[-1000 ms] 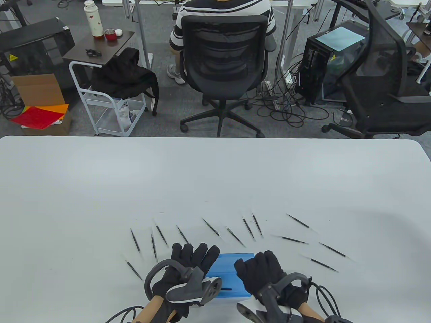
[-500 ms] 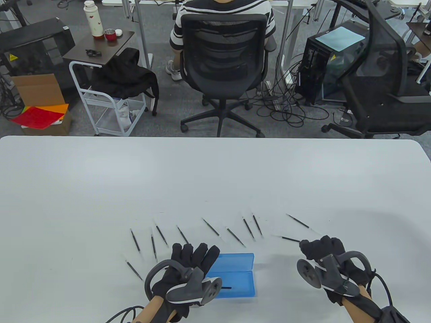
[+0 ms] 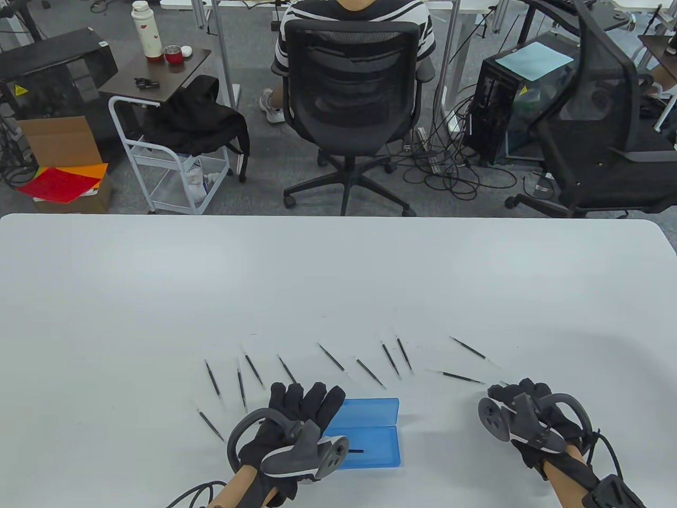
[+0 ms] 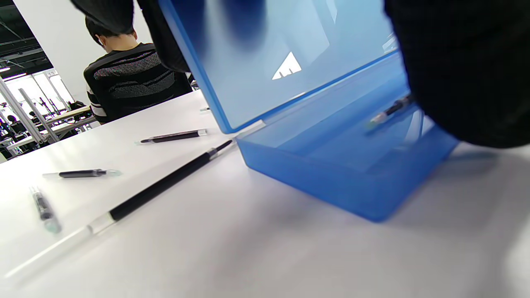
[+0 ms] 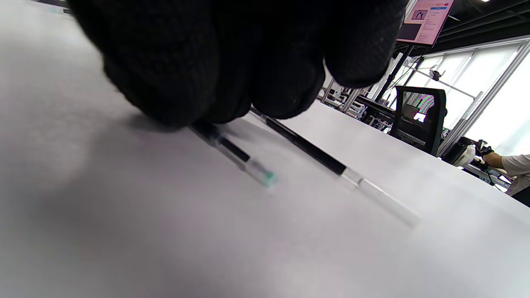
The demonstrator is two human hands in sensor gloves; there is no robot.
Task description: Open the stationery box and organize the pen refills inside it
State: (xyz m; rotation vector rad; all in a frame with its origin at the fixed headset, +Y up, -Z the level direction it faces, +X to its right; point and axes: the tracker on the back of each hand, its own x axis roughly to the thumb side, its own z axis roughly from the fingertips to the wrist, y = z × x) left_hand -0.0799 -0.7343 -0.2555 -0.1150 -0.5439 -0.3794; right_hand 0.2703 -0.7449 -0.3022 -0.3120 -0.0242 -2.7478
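Resting near the table's (image 3: 338,275) near edge, the blue stationery box (image 3: 370,434) sits open — its lid (image 3: 370,408) is tipped back on the far side, and one pen refill (image 3: 355,451) already lies in the tray. The left hand (image 3: 296,423) is at the box's left end; the left wrist view shows gloved fingers (image 4: 165,33) up against the raised lid, though how tightly they curl I cannot tell. Out to the right, well apart from the box, the right hand (image 3: 521,410) is down on the tabletop with fingers curled — and the right wrist view shows the fingertips (image 5: 178,82) bunched on the end of a short refill (image 5: 236,157), pinching it against the surface. A second, longer refill (image 5: 331,165) lies just beside it, running out from under the glove. The other refills fan in an arc beyond the box, from the leftmost one (image 3: 210,423) near the left hand across to a far-right one (image 3: 468,347), all lying flat and apart.
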